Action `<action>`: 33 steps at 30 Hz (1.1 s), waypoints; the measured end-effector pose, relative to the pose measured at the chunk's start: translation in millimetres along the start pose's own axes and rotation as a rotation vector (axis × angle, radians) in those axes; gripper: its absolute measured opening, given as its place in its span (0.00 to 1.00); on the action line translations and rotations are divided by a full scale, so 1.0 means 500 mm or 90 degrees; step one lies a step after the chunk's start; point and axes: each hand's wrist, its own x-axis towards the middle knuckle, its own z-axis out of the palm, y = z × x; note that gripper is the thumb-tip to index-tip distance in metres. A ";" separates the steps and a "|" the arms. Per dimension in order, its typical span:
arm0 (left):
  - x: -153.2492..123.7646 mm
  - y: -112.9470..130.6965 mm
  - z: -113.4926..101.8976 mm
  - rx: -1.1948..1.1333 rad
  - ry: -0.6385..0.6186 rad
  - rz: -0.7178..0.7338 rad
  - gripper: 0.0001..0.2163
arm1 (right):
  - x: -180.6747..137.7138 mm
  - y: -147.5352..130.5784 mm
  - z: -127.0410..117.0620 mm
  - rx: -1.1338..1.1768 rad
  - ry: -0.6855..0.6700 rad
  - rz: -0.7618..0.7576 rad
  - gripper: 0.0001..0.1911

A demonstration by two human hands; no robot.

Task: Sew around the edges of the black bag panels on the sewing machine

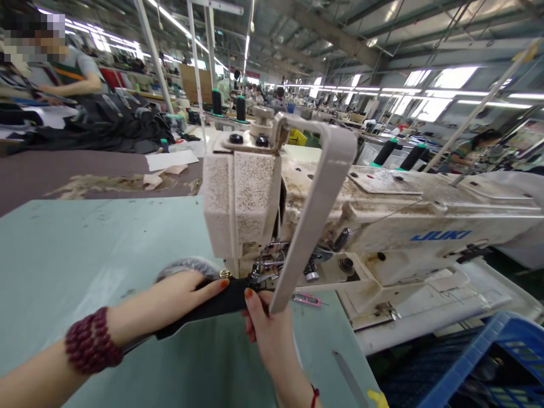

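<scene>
Behind the sewing machine (242, 198), tube lights (380, 89) and overexposed windows (450, 85) glare; left of it, the counter (106, 255) shines softly; frame edges stretch.

The left hand (187, 300) is lying along a black fabric strip (227, 304), its thumb pointing toward the needle area of a stained white sewing machine (257, 198); the right hand (272, 328) is pinching the strip's near edge; a pink tool (308, 299) is lying beyond it; a blue basket (463, 360) is standing at lower right.
</scene>
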 end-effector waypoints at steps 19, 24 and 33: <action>-0.090 -0.021 0.201 -0.673 0.068 -0.297 0.24 | -0.006 0.006 -0.008 -0.087 0.024 -0.081 0.29; -0.095 -0.016 0.186 -0.694 0.005 -0.327 0.22 | -0.015 0.026 -0.013 0.149 -0.002 0.013 0.33; -0.091 -0.018 0.177 -0.670 -0.020 -0.335 0.20 | -0.023 0.011 -0.009 0.127 -0.033 0.011 0.30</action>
